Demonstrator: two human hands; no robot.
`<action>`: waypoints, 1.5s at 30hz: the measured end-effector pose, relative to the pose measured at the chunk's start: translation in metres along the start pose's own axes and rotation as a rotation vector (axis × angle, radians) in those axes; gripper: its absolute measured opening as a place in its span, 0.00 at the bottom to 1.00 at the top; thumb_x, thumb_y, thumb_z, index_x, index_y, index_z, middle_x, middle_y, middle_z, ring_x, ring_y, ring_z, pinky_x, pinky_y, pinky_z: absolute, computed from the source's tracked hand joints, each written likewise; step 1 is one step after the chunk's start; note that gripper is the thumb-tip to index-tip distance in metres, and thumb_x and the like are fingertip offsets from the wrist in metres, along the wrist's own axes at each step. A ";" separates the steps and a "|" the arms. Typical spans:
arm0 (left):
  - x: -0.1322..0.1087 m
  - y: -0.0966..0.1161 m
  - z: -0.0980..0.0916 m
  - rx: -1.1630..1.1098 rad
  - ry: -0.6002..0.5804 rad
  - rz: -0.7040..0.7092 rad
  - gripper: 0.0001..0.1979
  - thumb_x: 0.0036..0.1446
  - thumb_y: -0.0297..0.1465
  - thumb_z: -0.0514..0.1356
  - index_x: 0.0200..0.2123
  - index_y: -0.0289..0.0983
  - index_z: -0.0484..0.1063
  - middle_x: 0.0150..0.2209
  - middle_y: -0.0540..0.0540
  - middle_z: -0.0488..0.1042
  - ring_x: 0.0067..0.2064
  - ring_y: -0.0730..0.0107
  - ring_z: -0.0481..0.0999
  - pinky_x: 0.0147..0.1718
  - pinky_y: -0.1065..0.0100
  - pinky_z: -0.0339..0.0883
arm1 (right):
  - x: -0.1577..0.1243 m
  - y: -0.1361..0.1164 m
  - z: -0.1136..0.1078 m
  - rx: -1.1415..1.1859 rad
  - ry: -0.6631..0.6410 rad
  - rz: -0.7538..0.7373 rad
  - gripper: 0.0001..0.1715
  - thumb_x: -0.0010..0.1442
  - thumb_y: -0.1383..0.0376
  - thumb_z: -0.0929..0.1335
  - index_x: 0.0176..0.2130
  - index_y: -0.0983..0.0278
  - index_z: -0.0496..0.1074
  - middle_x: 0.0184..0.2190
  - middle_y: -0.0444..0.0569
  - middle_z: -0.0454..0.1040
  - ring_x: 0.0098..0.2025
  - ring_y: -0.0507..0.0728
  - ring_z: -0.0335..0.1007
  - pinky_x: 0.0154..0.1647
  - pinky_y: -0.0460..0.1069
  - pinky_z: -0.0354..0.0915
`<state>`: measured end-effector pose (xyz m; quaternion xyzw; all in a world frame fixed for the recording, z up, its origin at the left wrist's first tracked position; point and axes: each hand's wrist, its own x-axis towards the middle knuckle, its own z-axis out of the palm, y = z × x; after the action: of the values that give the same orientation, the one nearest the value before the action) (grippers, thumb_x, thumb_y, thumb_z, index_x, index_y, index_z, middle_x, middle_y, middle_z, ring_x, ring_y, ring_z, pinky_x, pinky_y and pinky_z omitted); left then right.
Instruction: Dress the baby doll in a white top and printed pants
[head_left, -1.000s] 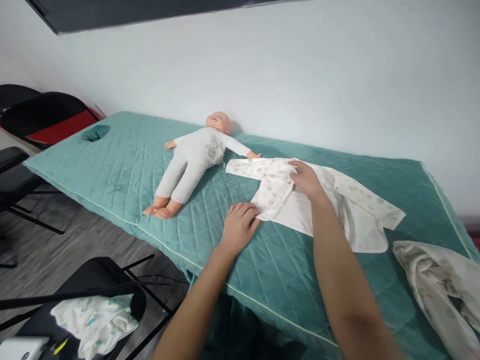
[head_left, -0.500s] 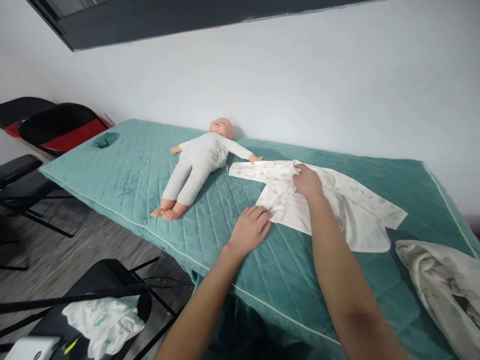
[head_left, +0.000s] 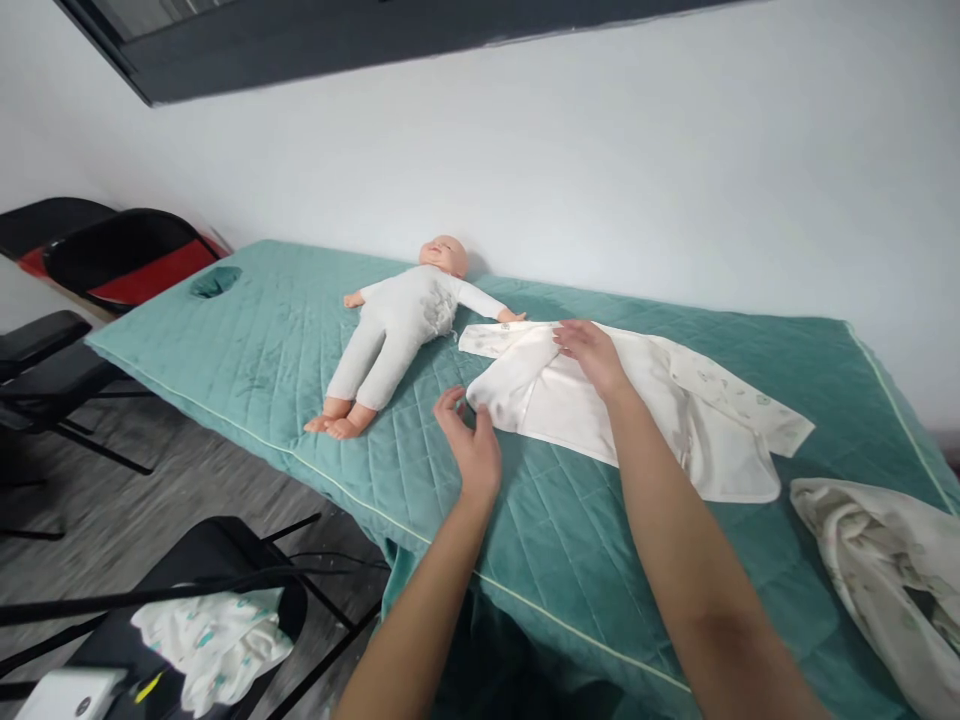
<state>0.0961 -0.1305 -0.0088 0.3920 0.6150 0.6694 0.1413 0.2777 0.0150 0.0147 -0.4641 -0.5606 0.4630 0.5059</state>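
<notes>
A white baby shirt [head_left: 574, 405] with a small print lies spread on the green bed, its front opened and the left flap [head_left: 510, 385] turned outward with its plain inside showing. At that flap's outer corner is my left hand [head_left: 474, 450], thumb and fingers apart around the edge, not closed on it. My right hand [head_left: 592, 355] rests with loosely stretched fingers on the shirt near its collar. Left of the shirt a baby doll [head_left: 397, 315] in a pale body suit lies on its back, one hand close to the shirt's sleeve.
A quilted green cover [head_left: 262, 350] with a round hole at the far left drapes the bed against the wall. Another patterned cloth [head_left: 885, 560] lies bunched at the right. Below left, a black chair [head_left: 202, 560] bears a crumpled printed cloth [head_left: 225, 640] and a white device [head_left: 79, 695].
My left hand has moved left, and the shirt's front flap has swung outward to the left with it. My right hand has loosened and shifted slightly left at the collar.
</notes>
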 end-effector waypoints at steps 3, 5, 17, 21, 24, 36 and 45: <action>-0.005 0.004 0.001 0.151 -0.126 0.240 0.15 0.60 0.24 0.57 0.49 0.40 0.66 0.54 0.41 0.68 0.59 0.62 0.68 0.62 0.55 0.61 | 0.000 0.008 0.004 -0.184 0.028 -0.069 0.13 0.56 0.61 0.67 0.42 0.63 0.73 0.43 0.52 0.80 0.47 0.57 0.77 0.56 0.57 0.70; -0.007 0.006 0.002 0.213 -0.228 0.355 0.14 0.60 0.22 0.55 0.48 0.39 0.67 0.51 0.41 0.71 0.56 0.61 0.70 0.59 0.55 0.64 | -0.003 0.008 0.005 -0.257 0.052 -0.101 0.12 0.58 0.63 0.66 0.41 0.63 0.74 0.44 0.51 0.79 0.48 0.58 0.75 0.60 0.57 0.67; -0.010 0.007 0.006 0.294 -0.450 0.570 0.13 0.59 0.19 0.54 0.43 0.39 0.71 0.43 0.44 0.77 0.49 0.60 0.74 0.51 0.58 0.69 | -0.078 -0.037 -0.094 -1.359 0.131 0.007 0.27 0.62 0.64 0.64 0.59 0.66 0.67 0.61 0.63 0.68 0.63 0.72 0.60 0.59 0.66 0.61; -0.008 0.005 0.006 0.286 -0.441 0.542 0.13 0.59 0.19 0.54 0.42 0.39 0.72 0.41 0.44 0.77 0.47 0.61 0.74 0.48 0.59 0.69 | -0.084 -0.033 -0.142 -1.317 0.260 0.176 0.24 0.65 0.62 0.62 0.58 0.63 0.70 0.53 0.60 0.75 0.54 0.67 0.70 0.51 0.59 0.66; -0.008 0.006 0.005 0.291 -0.433 0.484 0.12 0.59 0.21 0.53 0.42 0.39 0.72 0.41 0.44 0.76 0.47 0.62 0.74 0.47 0.60 0.70 | -0.079 -0.027 -0.160 -1.153 0.368 0.196 0.21 0.65 0.58 0.61 0.50 0.63 0.76 0.46 0.57 0.78 0.48 0.65 0.72 0.48 0.56 0.65; -0.008 -0.002 0.005 0.282 -0.446 0.297 0.11 0.61 0.26 0.53 0.43 0.39 0.73 0.40 0.45 0.76 0.43 0.65 0.77 0.45 0.62 0.70 | -0.059 -0.013 -0.186 -0.900 0.472 0.154 0.19 0.58 0.60 0.67 0.47 0.67 0.75 0.43 0.59 0.78 0.46 0.66 0.74 0.49 0.58 0.67; -0.011 0.008 0.005 0.373 -0.472 0.593 0.13 0.60 0.21 0.53 0.45 0.38 0.72 0.44 0.42 0.77 0.49 0.62 0.75 0.50 0.59 0.71 | -0.076 -0.008 -0.136 -1.170 0.256 -0.071 0.29 0.62 0.62 0.64 0.60 0.70 0.66 0.60 0.64 0.68 0.62 0.70 0.62 0.63 0.63 0.59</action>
<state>0.1088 -0.1363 -0.0053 0.7134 0.5370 0.4503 0.0061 0.4171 -0.0544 0.0203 -0.6986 -0.6723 0.0007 0.2450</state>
